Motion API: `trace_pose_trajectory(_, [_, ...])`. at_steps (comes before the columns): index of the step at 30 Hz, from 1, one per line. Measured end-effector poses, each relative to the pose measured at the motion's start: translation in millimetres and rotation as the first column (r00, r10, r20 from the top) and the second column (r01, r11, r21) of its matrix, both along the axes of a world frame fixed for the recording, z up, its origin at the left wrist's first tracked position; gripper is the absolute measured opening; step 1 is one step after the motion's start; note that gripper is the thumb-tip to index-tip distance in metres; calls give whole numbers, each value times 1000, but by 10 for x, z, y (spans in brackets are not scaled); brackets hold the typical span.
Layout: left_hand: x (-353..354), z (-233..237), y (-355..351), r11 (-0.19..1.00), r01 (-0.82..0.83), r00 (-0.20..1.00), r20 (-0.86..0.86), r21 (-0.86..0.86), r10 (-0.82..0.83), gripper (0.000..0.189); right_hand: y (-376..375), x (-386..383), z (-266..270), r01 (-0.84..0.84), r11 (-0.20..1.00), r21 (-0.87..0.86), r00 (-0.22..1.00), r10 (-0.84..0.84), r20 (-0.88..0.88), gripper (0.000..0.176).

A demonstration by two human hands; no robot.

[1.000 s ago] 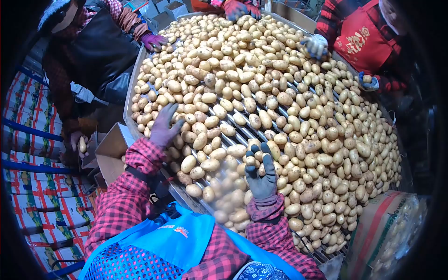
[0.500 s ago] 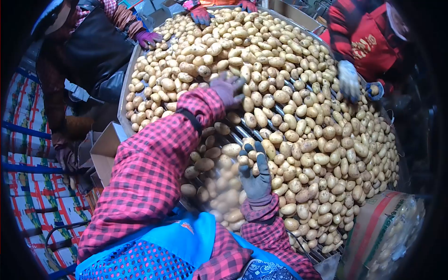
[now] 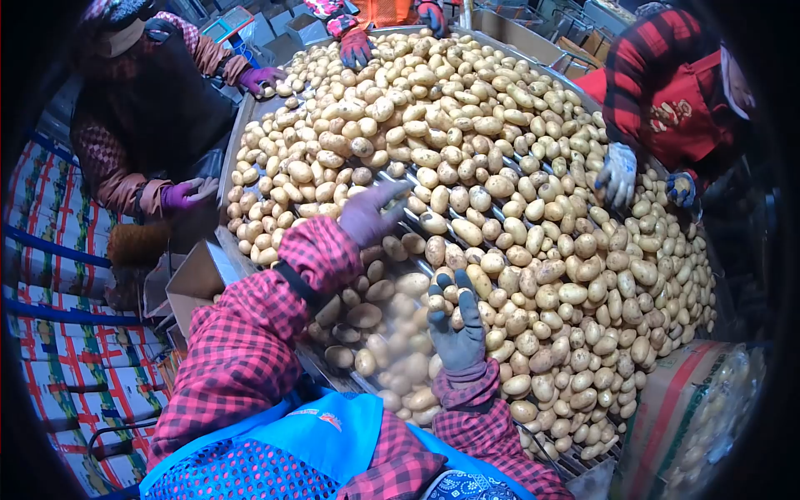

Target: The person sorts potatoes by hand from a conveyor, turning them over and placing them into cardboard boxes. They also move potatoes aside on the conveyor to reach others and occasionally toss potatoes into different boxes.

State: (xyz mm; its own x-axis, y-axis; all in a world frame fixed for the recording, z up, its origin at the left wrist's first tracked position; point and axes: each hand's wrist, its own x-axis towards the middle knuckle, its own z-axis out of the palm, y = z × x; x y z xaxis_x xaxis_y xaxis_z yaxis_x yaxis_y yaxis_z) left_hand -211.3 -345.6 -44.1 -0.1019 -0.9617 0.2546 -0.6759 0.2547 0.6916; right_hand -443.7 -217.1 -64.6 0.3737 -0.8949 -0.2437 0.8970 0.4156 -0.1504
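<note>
A wide heap of pale yellow potatoes point(image 3: 575, 292) covers a sorting table with metal rollers point(image 3: 408, 218). My left hand point(image 3: 371, 215), in a purple glove, is above the left-middle of the heap. Its fingers are stretched to the right and slightly blurred, and I make out nothing held in them. Nearer to me, my right hand point(image 3: 460, 340), in a grey glove with dark fingers, has its fingers curled around a few small potatoes point(image 3: 451, 294). Just left of it, blurred potatoes point(image 3: 400, 333) are moving towards my body.
Co-workers' gloved hands are at the rim: a purple glove point(image 3: 260, 79), a red-and-blue glove point(image 3: 356, 48), and a white glove point(image 3: 617, 175). An open cardboard box point(image 3: 196, 287) stands at left, stacked printed cartons point(image 3: 75, 358) beyond it. A bagged carton point(image 3: 667, 417) is at lower right.
My left hand has moved left and towards me, away from the heap's middle. My right hand stays nearly in place. At left, a co-worker's lower hand has risen to the table's edge.
</note>
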Motion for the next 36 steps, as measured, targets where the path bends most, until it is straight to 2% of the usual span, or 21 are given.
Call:
trace_pose_trajectory(4, [166, -64, -677, 974, -216, 956, 215, 68, 197, 33, 4, 30, 52, 20, 999, 35, 997, -17, -78, 40])
trace_pose_trajectory(5, [130, -85, -807, 977, -211, 936, 284, -22, 209, 34, 0, 35, 73, 23, 999, 35, 991, -18, -131, 43])
trace_pose_trajectory(9, [-497, 151, -1032, 935, 145, 968, 243, -324, -66, 27, -7, 11, 152, -14, 999, 40, 981, 21, -190, 44])
trace_pose_trajectory(11, [-812, 175, -1146, 904, 304, 900, 402, -302, -169, 30, -20, 9, 214, -10, 998, 58, 985, 19, -172, 43])
trace_pose_trajectory(13, [-1059, 26, -1345, 860, 464, 725, 649, -213, -230, 41, -22, 31, 285, 9, 995, 96, 981, 10, -195, 44])
trace_pose_trajectory(14, [-1105, -2, -1413, 870, 485, 504, 784, 90, -362, 56, -11, 34, 274, 15, 995, 100, 976, 7, -216, 45])
trace_pose_trajectory(15, [-1180, 4, -1440, 868, 488, 506, 780, 94, -369, 56, -5, 38, 260, 18, 994, 106, 976, 6, -219, 45])
trace_pose_trajectory(17, [-1354, 37, -1498, 930, 287, 402, 853, 228, -333, 69, -18, 46, 208, 15, 999, 47, 983, -6, -185, 47])
trace_pose_trajectory(19, [-1501, 277, -1497, 899, 154, 328, 837, 411, -439, 44, 19, 17, 179, 4, 999, 47, 975, 7, -221, 50])
trace_pose_trajectory(20, [-1558, 350, -1448, 923, 170, 335, 861, 345, -383, 59, 3, 24, 203, -1, 999, 50, 976, 11, -218, 50])
trace_pose_trajectory(23, [-1561, 291, -1477, 913, 153, 399, 821, 379, -408, 55, -7, 24, 278, 21, 999, 32, 981, -14, -195, 51])
trace_pose_trajectory(26, [-1311, 135, -1574, 871, 196, 649, 606, 451, -460, 52, -17, 12, 206, 19, 1000, 19, 981, -15, -192, 49])
trace_pose_trajectory(28, [-1014, 159, -1505, 841, 271, 880, 234, 468, -414, 50, -26, 31, 183, 9, 999, 47, 986, -1, -166, 46])
trace_pose_trajectory(29, [-927, 184, -1300, 884, 209, 947, 139, 419, -290, 40, -18, 29, 216, 44, 998, 49, 972, -32, -234, 44])
trace_pose_trajectory(30, [-740, -14, -1132, 904, 245, 968, -137, 351, -209, 38, -24, 31, 180, 56, 998, 41, 972, -46, -230, 44])
trace_pose_trajectory(31, [-625, 2, -850, 869, 302, 887, -450, 393, -105, 35, -26, 31, 137, 66, 997, 35, 973, -56, -224, 44])
trace_pose_trajectory(32, [-555, 215, -460, 871, 319, 809, -587, 375, -43, 39, -45, 32, 173, 86, 995, 47, 965, -72, -252, 42])
trace_pose_trajectory(33, [-512, 267, -149, 816, 355, 643, -752, 457, 141, 39, -48, 32, 125, 95, 995, 31, 968, -85, -238, 40])
trace_pose_trajectory(34, [-483, 224, 203, 823, 395, 327, -900, 408, 289, 40, -61, 28, 116, 128, 992, 20, 962, -119, -247, 39])
trace_pose_trajectory(35, [-462, 58, 484, 827, 481, -78, -926, 290, 370, 41, -46, 33, 119, 153, 988, 13, 954, -145, -263, 38])
trace_pose_trajectory(36, [-501, 50, 744, 820, 522, -204, -899, 235, 387, 41, -40, 55, 229, 198, 979, -50, 910, -203, -360, 38])
